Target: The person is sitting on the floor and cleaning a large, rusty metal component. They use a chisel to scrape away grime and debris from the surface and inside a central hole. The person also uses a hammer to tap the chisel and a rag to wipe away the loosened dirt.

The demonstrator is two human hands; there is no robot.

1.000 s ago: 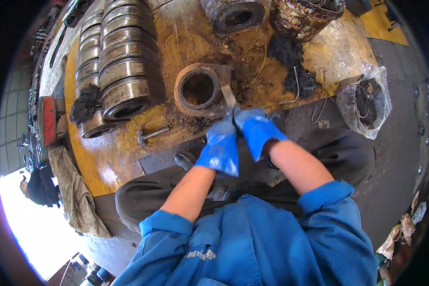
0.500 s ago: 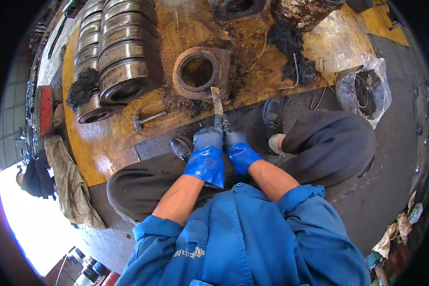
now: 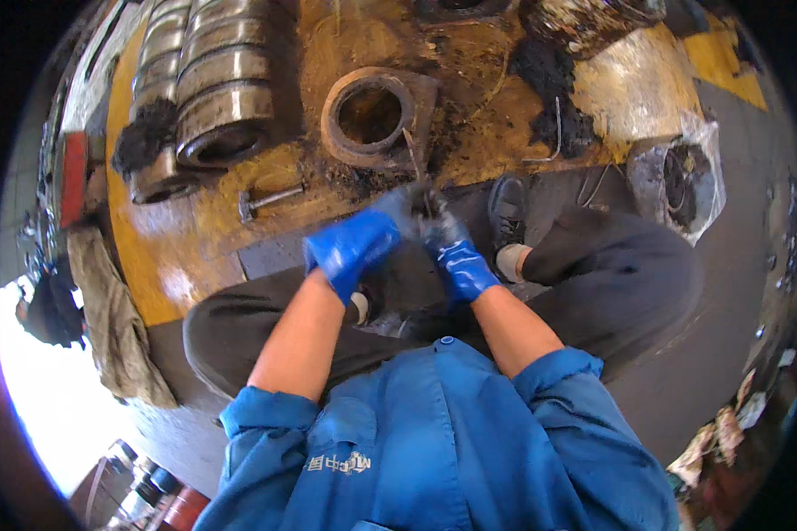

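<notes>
- Head view, hours counted from the hands: my left hand and right hand, both in blue gloves, meet in front of me by the near edge of the board.
- I have both hands closed around the lower end of the scraper; the left is blurred, so I cannot make out each finger.
- The scraper's thin blade points towards 12 o'clock, slanting over the near right part of the housing; whether it touches, I cannot tell.
- The housing, a rusty ring on a squarish plate, lies at 11 o'clock on the stained board, its hole facing up.
- At 9 o'clock I see the hammer lying on the board.
- At 10 o'clock two rows of metal rings lie side by side, with dark wool on their near end.
- At 2 o'clock lies a bent rod, beside a black clump.
- At 3 o'clock a shoe sits by the board's edge; farther out stands a plastic-lined bin.
- At 8 o'clock hangs a grimy cloth.
</notes>
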